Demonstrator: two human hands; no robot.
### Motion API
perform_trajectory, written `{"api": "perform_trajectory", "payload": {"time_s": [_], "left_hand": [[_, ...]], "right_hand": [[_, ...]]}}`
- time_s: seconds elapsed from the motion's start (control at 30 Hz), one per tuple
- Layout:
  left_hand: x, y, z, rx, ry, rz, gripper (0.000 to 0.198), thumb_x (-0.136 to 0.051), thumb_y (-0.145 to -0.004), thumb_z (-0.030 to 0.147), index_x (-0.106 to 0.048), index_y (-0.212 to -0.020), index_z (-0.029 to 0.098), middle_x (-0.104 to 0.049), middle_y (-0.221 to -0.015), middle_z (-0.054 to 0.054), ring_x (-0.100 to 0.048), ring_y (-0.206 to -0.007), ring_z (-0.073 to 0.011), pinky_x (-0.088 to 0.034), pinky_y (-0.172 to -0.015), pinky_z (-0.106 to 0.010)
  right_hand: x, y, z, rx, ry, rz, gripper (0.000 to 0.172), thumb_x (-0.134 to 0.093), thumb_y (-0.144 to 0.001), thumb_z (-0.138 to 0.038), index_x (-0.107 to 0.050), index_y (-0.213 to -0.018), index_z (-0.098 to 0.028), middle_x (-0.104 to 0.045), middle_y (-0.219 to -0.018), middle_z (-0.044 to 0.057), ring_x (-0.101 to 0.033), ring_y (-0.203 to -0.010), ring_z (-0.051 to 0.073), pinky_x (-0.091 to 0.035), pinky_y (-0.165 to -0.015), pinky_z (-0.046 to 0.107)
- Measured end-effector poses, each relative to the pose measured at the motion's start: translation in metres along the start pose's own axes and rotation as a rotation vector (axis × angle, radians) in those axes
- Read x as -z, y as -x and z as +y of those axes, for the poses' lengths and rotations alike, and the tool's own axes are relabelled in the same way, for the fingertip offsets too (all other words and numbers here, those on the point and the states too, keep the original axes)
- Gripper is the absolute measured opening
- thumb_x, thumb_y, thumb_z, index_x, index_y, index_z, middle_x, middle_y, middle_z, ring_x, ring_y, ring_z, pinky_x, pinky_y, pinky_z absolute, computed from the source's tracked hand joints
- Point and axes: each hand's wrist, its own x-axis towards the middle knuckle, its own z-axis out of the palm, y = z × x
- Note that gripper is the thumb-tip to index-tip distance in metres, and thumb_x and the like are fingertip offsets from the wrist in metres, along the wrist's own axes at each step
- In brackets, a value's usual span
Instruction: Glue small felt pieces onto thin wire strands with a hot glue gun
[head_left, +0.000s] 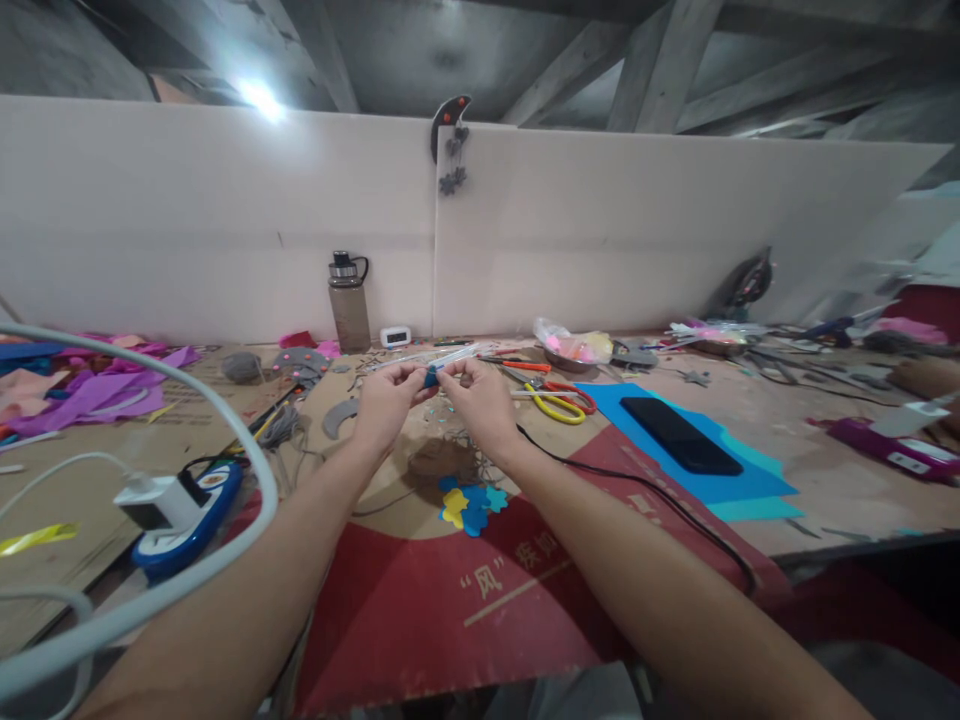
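Note:
Both my hands are stretched out over the middle of the table and meet at a small blue piece (430, 377). My left hand (386, 403) pinches it from the left, and my right hand (480, 398) pinches it from the right. The fingers of both are closed around it. Below my hands lie blue and yellow cut-out flower shapes (471, 505) on a red and brown cardboard sheet (480, 600). Yellow-handled scissors (559, 403) lie just right of my right hand.
A black phone (679, 435) rests on blue sheets (742, 480) at the right. A water bottle (349, 300) stands against the white partition. A blue power strip (187, 520) with a white charger and cable sits left. Purple scraps (97, 385) lie far left. A black cable (645, 495) crosses the cardboard.

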Motion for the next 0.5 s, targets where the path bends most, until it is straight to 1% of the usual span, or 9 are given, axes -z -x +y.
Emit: {"api": "perform_trajectory", "payload": {"time_s": [0.17, 0.37, 0.43, 0.5], "left_hand": [[0.0017, -0.001, -0.0013, 0.009, -0.011, -0.041, 0.021, -0.073, -0.061, 0.029, -0.066, -0.069, 0.011, -0.065, -0.073, -0.004, -0.061, -0.07, -0.0126, -0.054, -0.079, -0.034], [0.0047, -0.0028, -0.0019, 0.04, -0.05, -0.111, 0.023, -0.073, -0.062, 0.032, -0.065, -0.07, 0.012, -0.064, -0.074, -0.002, -0.061, -0.07, -0.0114, -0.053, -0.082, -0.034], [0.0064, -0.0044, -0.003, 0.05, -0.059, -0.141, 0.023, -0.073, -0.063, 0.032, -0.066, -0.071, 0.012, -0.065, -0.076, -0.003, -0.061, -0.071, -0.0117, -0.053, -0.082, -0.034], [0.0078, -0.006, -0.0041, 0.063, -0.065, -0.164, 0.023, -0.072, -0.064, 0.032, -0.067, -0.074, 0.012, -0.066, -0.078, -0.003, -0.062, -0.073, -0.0125, -0.053, -0.082, -0.034]], "right_hand": [[-0.0004, -0.0014, 0.0014, -0.013, 0.025, 0.009, 0.025, -0.053, -0.075, -0.041, -0.064, -0.08, -0.02, -0.047, -0.051, -0.004, -0.038, -0.047, 0.01, -0.023, -0.048, 0.022], [0.0014, -0.0017, 0.0031, -0.005, 0.032, 0.029, 0.024, -0.054, -0.074, -0.04, -0.064, -0.079, -0.019, -0.044, -0.05, -0.005, -0.036, -0.046, 0.009, -0.022, -0.047, 0.023], [0.0023, -0.0026, 0.0047, -0.008, 0.005, 0.014, 0.026, -0.055, -0.074, -0.041, -0.065, -0.083, -0.019, -0.043, -0.048, -0.005, -0.036, -0.046, 0.009, -0.022, -0.046, 0.022], [0.003, -0.0044, 0.0078, -0.021, -0.037, -0.036, 0.028, -0.055, -0.074, -0.042, -0.067, -0.087, -0.02, -0.046, -0.049, -0.005, -0.038, -0.045, 0.009, -0.024, -0.046, 0.022]]}}
